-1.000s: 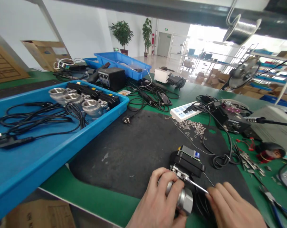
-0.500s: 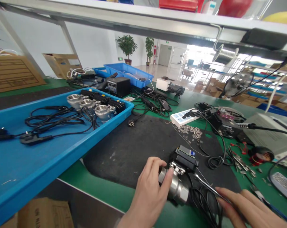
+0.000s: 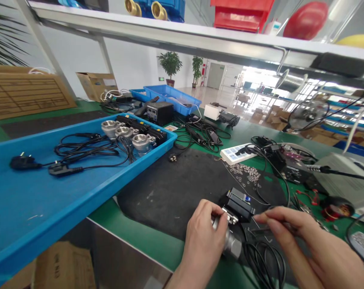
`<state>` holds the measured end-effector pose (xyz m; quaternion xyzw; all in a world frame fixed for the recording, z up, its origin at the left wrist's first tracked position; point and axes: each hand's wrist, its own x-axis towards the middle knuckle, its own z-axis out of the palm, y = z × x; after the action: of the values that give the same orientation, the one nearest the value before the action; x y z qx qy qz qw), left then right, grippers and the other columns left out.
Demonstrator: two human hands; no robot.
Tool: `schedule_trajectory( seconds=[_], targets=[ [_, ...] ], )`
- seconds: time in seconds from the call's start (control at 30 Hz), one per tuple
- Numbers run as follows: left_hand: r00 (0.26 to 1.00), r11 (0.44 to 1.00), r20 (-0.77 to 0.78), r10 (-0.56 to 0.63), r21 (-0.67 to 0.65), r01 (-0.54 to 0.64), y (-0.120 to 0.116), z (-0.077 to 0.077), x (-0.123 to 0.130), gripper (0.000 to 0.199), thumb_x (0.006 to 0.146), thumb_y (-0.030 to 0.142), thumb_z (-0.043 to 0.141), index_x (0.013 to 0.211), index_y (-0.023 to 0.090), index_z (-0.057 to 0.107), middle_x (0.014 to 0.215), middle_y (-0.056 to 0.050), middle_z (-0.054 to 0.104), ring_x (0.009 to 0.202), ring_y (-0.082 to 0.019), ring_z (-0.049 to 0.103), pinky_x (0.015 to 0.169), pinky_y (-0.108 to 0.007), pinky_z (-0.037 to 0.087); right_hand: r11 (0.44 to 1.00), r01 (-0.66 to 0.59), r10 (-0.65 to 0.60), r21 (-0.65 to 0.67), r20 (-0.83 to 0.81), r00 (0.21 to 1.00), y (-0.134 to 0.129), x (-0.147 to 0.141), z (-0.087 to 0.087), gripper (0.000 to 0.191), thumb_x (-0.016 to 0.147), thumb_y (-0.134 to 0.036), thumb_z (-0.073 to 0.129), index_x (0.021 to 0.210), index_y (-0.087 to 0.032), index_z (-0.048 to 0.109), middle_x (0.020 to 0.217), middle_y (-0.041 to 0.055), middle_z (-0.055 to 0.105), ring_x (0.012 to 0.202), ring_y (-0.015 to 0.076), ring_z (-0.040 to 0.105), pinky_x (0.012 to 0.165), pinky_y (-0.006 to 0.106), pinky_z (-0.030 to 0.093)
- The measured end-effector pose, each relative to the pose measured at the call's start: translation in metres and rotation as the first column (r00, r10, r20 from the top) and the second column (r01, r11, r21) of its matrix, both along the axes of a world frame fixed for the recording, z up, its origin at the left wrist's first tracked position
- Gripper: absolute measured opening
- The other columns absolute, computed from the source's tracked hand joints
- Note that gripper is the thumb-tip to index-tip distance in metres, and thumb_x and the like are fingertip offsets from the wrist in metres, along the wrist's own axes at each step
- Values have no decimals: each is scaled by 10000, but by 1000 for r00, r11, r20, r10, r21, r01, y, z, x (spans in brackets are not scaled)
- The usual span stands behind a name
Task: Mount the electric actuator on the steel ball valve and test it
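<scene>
A steel valve body (image 3: pixel 232 245) with a black actuator (image 3: pixel 238 205) on its bracket lies at the front edge of the black mat (image 3: pixel 166 192). My left hand (image 3: pixel 204 237) is closed round the valve, fingertips at the bracket. Thumb and fingers of my right hand (image 3: pixel 302 237) are pinched beside the actuator's right end; a thin metal tool shows faintly under them, partly hidden. A coiled black cable (image 3: pixel 264 257) lies between the hands.
On the left, a blue tray (image 3: pixel 109 188) holds several valves and cables. Behind the mat are a white power strip (image 3: pixel 238 153) and small rings (image 3: pixel 250 173). A metal shelf (image 3: pixel 182 34) crosses overhead.
My right hand has moved up and left to the actuator's end, and the tool is now mostly hidden. My left fingers have drawn closer to the bracket. The camera view has shifted.
</scene>
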<state>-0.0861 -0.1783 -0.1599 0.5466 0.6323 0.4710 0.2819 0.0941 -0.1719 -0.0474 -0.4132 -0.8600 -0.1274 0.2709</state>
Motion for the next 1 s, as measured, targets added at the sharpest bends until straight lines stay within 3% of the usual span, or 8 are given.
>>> schedule_trajectory(
  seconds=[0.1, 0.2, 0.43, 0.6, 0.73, 0.93, 1.0],
  targets=[
    [1000, 1000, -7, 21, 10, -21, -4, -5, 0, 64, 910, 219, 608, 973, 211, 613, 976, -24, 643, 916, -202, 646, 820, -318, 483, 998, -25, 20, -62, -84, 996, 10, -19, 6, 239, 1069, -405, 403, 1082, -245, 581, 892, -72, 750, 708, 45, 735, 563, 110, 522],
    [1000, 1000, 2, -16, 4, 16, -5, -10, 1, 80, 949, 217, 559, 947, 224, 639, 952, -16, 661, 898, -194, 652, 807, -300, 484, 985, -58, 39, -164, -120, 992, 22, -34, 5, 139, 1045, -328, 475, 1101, -256, 581, 897, -83, 736, 730, 41, 723, 593, 115, 493],
    [995, 1000, 95, -2, 31, -1, -12, -14, 7, 80, 967, 208, 555, 956, 218, 634, 976, -17, 661, 908, -185, 654, 801, -296, 486, 881, -27, 41, -472, 19, 999, 56, -70, -2, 199, 1059, -320, 416, 1127, -240, 585, 871, -41, 709, 763, 90, 698, 650, 185, 398],
    [996, 999, 89, -6, 54, 1, -20, -18, 10, 102, 1004, 266, 524, 1074, 229, 589, 1065, -47, 640, 974, -212, 653, 853, -342, 514, 918, -28, 156, -395, 297, 942, 73, -91, -9, 221, 1074, -332, 365, 1154, -233, 546, 844, -18, 712, 748, 132, 705, 591, 232, 269],
    [1000, 996, 11, -18, 84, 17, -20, -20, 11, 108, 1024, 260, 473, 1078, 234, 562, 1062, -58, 623, 973, -228, 647, 853, -375, 526, 922, -79, 226, -380, 362, 904, 80, -102, -12, 164, 1055, -322, 414, 1124, -234, 534, 825, -10, 710, 722, 159, 695, 570, 240, 188],
    [992, 995, -116, -41, 85, 51, -22, -28, 11, 242, 1010, 269, 494, 1242, 227, 550, 1188, -105, 601, 1057, -274, 633, 864, -428, 546, 910, -165, 325, -381, 407, 853, 77, -113, -11, 25, 986, -196, 504, 1011, -191, 508, 834, 12, 672, 730, 187, 662, 573, 245, 229],
    [990, 994, -130, -48, 92, 60, -22, -29, 9, 261, 1009, 273, 498, 1258, 225, 560, 1179, -109, 609, 1073, -284, 626, 870, -436, 551, 906, -177, 341, -384, 416, 843, 72, -111, -9, 78, 939, -150, 552, 986, -187, 503, 815, 13, 650, 720, 188, 642, 572, 249, 251]
  ],
)
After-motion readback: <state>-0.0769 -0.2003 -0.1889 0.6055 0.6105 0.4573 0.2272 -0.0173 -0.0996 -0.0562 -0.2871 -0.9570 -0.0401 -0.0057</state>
